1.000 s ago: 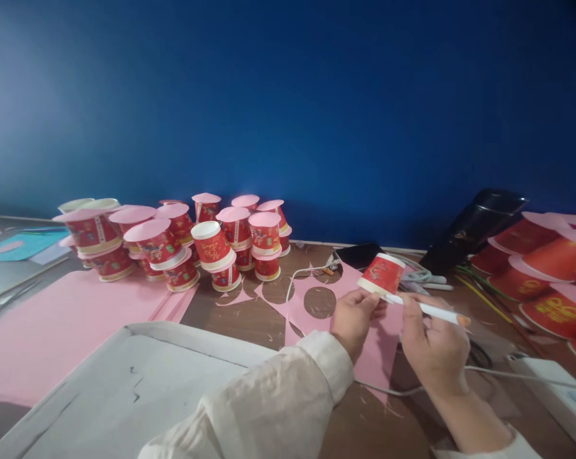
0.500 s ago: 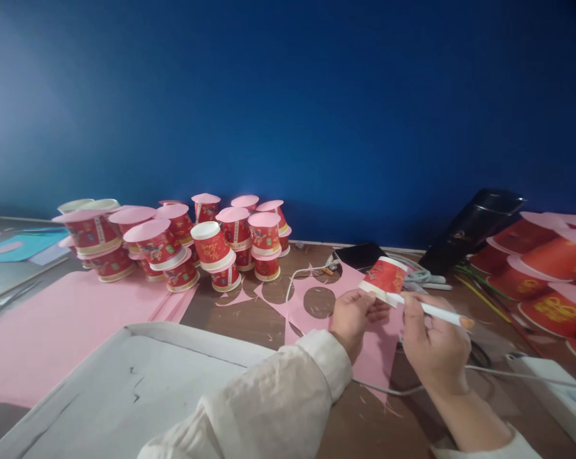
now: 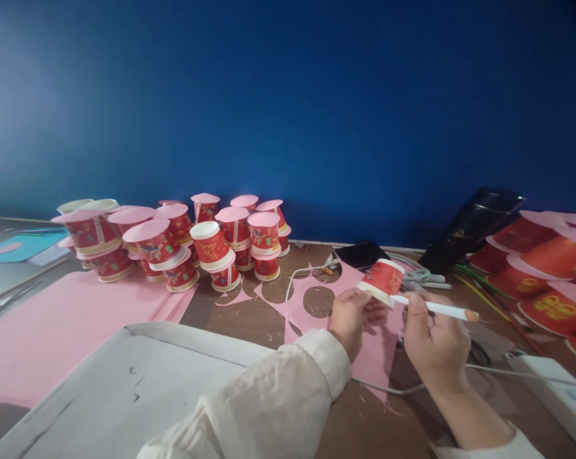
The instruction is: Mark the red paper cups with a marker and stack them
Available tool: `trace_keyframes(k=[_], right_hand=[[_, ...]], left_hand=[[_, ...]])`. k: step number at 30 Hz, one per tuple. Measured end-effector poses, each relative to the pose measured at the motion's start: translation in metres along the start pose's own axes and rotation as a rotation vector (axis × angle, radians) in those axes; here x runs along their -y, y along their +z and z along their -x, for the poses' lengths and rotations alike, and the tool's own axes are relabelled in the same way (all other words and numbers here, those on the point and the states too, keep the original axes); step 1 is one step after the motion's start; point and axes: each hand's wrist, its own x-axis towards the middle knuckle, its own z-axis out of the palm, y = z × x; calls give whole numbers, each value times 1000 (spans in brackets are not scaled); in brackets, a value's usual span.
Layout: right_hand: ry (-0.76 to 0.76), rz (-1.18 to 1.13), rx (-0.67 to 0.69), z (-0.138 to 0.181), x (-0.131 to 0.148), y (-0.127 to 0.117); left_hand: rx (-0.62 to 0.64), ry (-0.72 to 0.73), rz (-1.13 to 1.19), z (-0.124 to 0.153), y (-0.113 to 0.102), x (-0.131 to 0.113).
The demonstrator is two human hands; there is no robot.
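My left hand [image 3: 357,319] is closed on a small red paper cup [image 3: 382,278] with gold print. The cup is tilted, its wide white rim facing down toward me. In my right hand [image 3: 435,341] is a slim white pen-shaped tool [image 3: 443,310] with a tan rear end; I cannot make out its exact kind. Its front tip meets the cup near the rim; whether it touches is too small to tell. Beneath both hands lies a pink paper sheet [image 3: 364,357] with round holes cut in it.
Stacked red cups [image 3: 156,245] with pink paper discs stand at left, and more cups [image 3: 558,309] at right. A black bottle [image 3: 472,229] leans near the wall. A white cable [image 3: 388,389], a white power strip [image 3: 553,392] and a large white box lid [image 3: 173,389] also lie around.
The cup has shifted slightly left and down in my left hand. The white tool's rear end has swung a little right and up, its tip staying by the rim.
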Motion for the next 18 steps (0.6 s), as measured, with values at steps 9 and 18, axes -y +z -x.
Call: trace_keyframes(k=[9,18], right_hand=[[64,-40,40,2,1,-2],[15,-121,77,1,3,-3]], left_hand=[[-16,0,35,2,3,-4],[1,-6,-13,3,3,-4]])
